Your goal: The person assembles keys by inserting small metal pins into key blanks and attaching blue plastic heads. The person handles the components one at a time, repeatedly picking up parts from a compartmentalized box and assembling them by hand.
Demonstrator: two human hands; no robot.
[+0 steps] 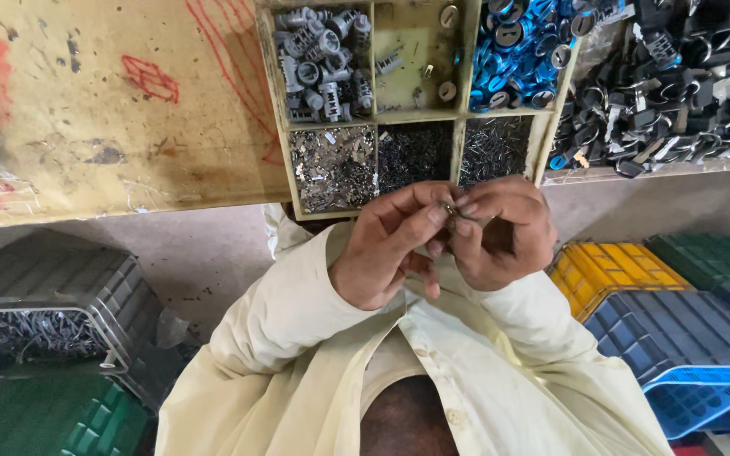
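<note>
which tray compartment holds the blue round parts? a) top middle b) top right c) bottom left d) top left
b, the blue round parts fill the top right compartment of the wooden divided tray, above and beyond both hands, which pinch a small metal piece.

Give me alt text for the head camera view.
The left hand and right hand pinch a small metal part between fingertips, in front of a divided wooden tray of grey cylinders, blue caps and tiny metal pieces.
</note>
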